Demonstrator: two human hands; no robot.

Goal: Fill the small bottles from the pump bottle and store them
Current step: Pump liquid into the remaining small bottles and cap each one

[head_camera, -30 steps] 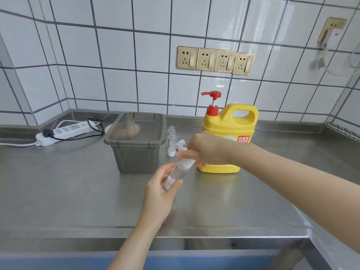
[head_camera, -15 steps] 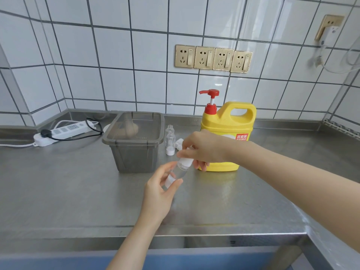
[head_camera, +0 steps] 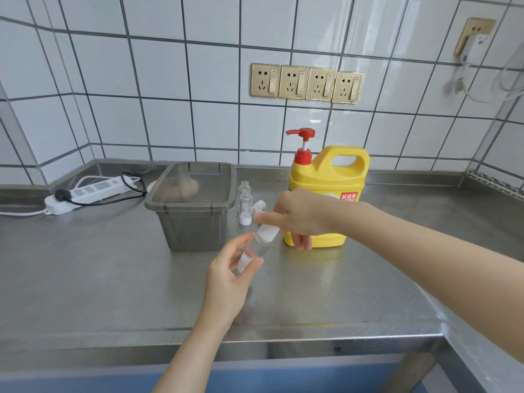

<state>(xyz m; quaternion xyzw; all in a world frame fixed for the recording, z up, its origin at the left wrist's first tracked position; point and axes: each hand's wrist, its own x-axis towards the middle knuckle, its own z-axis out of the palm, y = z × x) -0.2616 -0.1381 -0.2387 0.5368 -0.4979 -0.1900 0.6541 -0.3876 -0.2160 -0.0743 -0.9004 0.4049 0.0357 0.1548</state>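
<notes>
A small clear bottle (head_camera: 258, 246) with a white base is held tilted above the steel counter between both hands. My left hand (head_camera: 229, 282) grips its lower end. My right hand (head_camera: 300, 215) pinches the white cap end (head_camera: 268, 230) at the top. Behind my right hand stands the yellow pump bottle (head_camera: 330, 177) with a red pump head. Two more small clear bottles (head_camera: 245, 207) stand uncapped between the pump bottle and a grey translucent bin (head_camera: 192, 205). A loose white cap (head_camera: 260, 206) lies beside them.
A white power strip (head_camera: 85, 192) with a black plug and cables lies at the back left of the steel counter (head_camera: 99, 279). A row of gold wall sockets (head_camera: 306, 83) is on the tiled wall. The counter's front edge is close below my hands.
The hands and the small bottle keep nearly the same pose; my right fingers shift slightly on the cap end. The view has drifted a little.
</notes>
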